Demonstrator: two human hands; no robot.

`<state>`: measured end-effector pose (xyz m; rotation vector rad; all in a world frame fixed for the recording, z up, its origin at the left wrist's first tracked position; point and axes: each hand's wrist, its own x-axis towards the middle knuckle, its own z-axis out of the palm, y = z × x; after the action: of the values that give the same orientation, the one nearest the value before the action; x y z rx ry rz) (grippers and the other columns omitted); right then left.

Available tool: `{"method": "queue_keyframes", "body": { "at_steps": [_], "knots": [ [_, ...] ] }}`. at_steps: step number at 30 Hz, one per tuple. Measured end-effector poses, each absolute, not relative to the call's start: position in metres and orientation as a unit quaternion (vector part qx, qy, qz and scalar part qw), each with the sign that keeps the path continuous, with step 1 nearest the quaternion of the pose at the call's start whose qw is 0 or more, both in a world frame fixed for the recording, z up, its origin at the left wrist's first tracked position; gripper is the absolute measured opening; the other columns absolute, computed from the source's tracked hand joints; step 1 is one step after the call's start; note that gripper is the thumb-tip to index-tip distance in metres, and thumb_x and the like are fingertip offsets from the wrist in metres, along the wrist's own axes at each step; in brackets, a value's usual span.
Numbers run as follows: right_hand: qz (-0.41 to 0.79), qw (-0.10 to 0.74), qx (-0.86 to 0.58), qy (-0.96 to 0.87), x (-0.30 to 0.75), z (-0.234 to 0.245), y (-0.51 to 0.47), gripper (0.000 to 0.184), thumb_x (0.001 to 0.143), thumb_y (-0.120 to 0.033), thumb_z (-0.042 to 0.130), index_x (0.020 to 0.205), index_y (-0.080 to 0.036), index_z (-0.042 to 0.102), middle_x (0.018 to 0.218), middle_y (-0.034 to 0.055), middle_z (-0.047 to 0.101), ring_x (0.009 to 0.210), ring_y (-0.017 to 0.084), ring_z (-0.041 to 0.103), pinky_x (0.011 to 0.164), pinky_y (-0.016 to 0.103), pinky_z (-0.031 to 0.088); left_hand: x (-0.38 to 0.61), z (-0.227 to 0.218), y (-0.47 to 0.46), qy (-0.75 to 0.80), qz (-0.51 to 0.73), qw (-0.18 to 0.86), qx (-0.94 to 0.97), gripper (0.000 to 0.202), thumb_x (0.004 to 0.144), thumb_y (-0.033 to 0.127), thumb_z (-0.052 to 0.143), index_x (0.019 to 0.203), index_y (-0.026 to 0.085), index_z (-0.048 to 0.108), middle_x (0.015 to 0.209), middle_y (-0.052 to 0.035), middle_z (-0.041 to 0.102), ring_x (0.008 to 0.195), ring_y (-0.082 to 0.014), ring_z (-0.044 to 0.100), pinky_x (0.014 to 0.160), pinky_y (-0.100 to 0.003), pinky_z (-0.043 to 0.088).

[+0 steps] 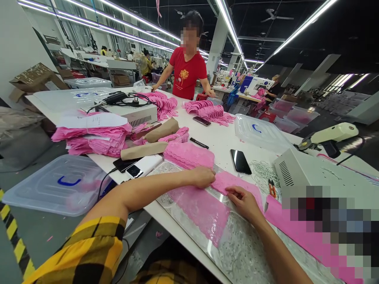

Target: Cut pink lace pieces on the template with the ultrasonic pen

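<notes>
My left hand (204, 177) is closed on the left end of a pink fabric piece (241, 184) with a scalloped edge, lying on the work surface. The fingertips are partly hidden. At the near edge of the same piece, my right hand (244, 202) rests with fingers slightly bent and apart, touching it. Just beyond my left hand sits a stack of pink fabric pieces (189, 154). A pink piece (204, 213) lies flat under a clear sheet (245, 244) in front of me.
Right of my hands are a black phone (240, 161), white elastic loops (263, 175), orange-handled snips (272, 188) and a grey machine box (314, 169). Bundled pink pieces (94, 136) lie at left. A co-worker in a red shirt (189, 73) stands across the table, near pink piles (207, 110).
</notes>
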<state>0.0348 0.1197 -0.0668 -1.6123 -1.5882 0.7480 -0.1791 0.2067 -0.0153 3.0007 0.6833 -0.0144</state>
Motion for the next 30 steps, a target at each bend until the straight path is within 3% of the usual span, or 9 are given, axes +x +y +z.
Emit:
{"method": "queue_keyframes", "body": {
  "at_steps": [4,11,17,22,30],
  "knots": [
    [0.309,0.372,-0.625,-0.613,0.035,-0.067,0.119,0.041,0.069,-0.050,0.060,0.091,-0.018,0.072,0.072,0.0047,0.067,0.064,0.017,0.058,0.062,0.031,0.047,-0.179,-0.013,0.208,0.231,-0.020,0.041,0.972,0.015,0.095,0.027,0.060,0.096,0.013,0.065,0.104,-0.0058,0.066,0.095,-0.0172,0.064,0.086,-0.037,0.054],
    [0.310,0.384,-0.631,-0.599,0.034,-0.060,0.118,0.042,0.074,-0.050,0.055,0.094,-0.017,0.072,0.071,0.0045,0.068,0.062,0.017,0.058,0.058,0.030,0.046,-0.180,-0.006,0.207,0.254,-0.027,0.061,0.965,0.018,0.097,0.030,0.058,0.097,0.013,0.065,0.101,-0.0054,0.066,0.093,-0.0169,0.064,0.084,-0.036,0.054],
    [0.268,0.393,-0.622,-0.622,0.011,-0.049,0.131,0.032,0.071,-0.049,0.061,0.081,-0.021,0.073,0.084,0.0068,0.071,0.072,0.019,0.060,0.068,0.032,0.047,-0.181,-0.004,0.210,0.264,-0.043,0.063,0.961,0.021,0.097,0.032,0.058,0.106,0.013,0.064,0.108,-0.0068,0.065,0.097,-0.0181,0.064,0.086,-0.039,0.055],
    [0.256,0.372,-0.615,-0.647,-0.011,-0.050,0.145,0.032,0.066,-0.050,0.067,0.079,-0.022,0.073,0.076,0.0052,0.068,0.065,0.017,0.056,0.064,0.032,0.044,-0.181,-0.007,0.211,0.276,-0.046,0.072,0.957,0.025,0.097,0.033,0.058,0.113,0.014,0.062,0.112,-0.0077,0.064,0.098,-0.0189,0.064,0.086,-0.039,0.056],
    [0.281,0.358,-0.618,-0.641,-0.009,-0.053,0.150,0.030,0.069,-0.049,0.058,0.065,-0.020,0.067,0.062,0.0024,0.063,0.058,0.016,0.051,0.058,0.029,0.037,-0.181,-0.010,0.210,0.287,-0.020,0.093,0.953,0.024,0.097,0.033,0.058,0.110,0.014,0.063,0.110,-0.0073,0.065,0.097,-0.0187,0.064,0.087,-0.039,0.055]
  ]
}}
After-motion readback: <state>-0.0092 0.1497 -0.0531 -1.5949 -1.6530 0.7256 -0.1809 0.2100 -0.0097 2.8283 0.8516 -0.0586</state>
